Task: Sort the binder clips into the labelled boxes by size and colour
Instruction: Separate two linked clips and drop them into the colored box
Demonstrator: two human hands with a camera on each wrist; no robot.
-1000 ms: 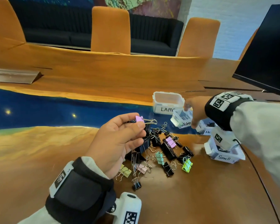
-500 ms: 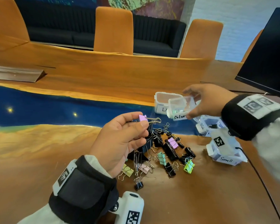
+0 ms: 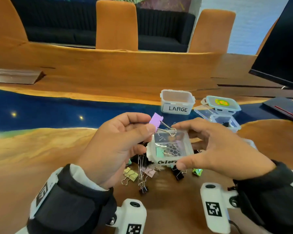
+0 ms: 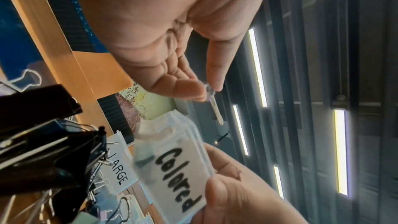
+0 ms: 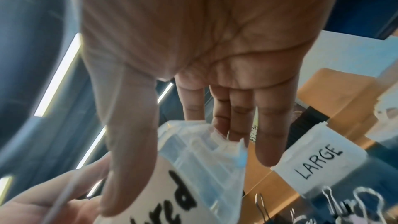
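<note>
Black handwriting is showing on two white labels: "LARGE" on the clear box [image 3: 177, 102] standing at the far side of the wooden table [image 3: 41, 157], and "Colored" on the small clear box [image 3: 170, 147] being held up over the pile (the head view is cutting that word off behind the thumb, while the left wrist view is showing it whole). The right hand [image 3: 216, 149] is gripping this Colored box from the right, thumb pressing the labelled near wall and fingers reaching round the far rim; a mint green clip is lying inside it. The left hand [image 3: 115, 146] is pinching a lilac binder clip [image 3: 156, 120] between thumb and forefinger, its wire handles hanging over the far left corner of the open Colored box. Beneath the two hands the pile of binder clips [image 3: 142, 176] is lying on the table, black ones mixed with yellow, pink and green. To the right of the LARGE box, a closed container with a teal-rimmed lid [image 3: 221, 103] is sitting just behind an open clear box [image 3: 225, 122] holding something dark; no label is readable on either. A dark monitor [image 3: 281, 48] is standing at the far right.
</note>
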